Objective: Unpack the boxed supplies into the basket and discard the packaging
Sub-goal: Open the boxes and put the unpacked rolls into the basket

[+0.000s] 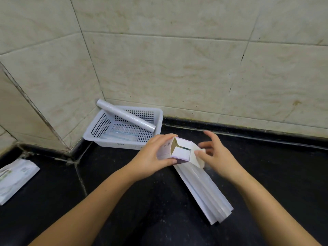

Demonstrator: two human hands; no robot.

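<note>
My left hand [152, 155] grips a small white and purple carton [177, 151] with its end flaps open, held just above the black counter. My right hand [214, 153] is at the carton's open end, thumb and fingers on a flap, fingers spread. Under the carton lies a long flat white box [204, 192], reaching toward the front right. A white perforated basket [156, 121] stands in the corner behind my left hand. A clear plastic roll [126, 115] lies slantwise across its rim, and flat clear packets [120, 134] rest on its floor.
A white plastic packet [16, 178] lies on the counter at the far left. Beige tiled walls [177, 68] close off the back and the left, meeting in the corner behind the basket. The black counter [266, 174] extends to the right.
</note>
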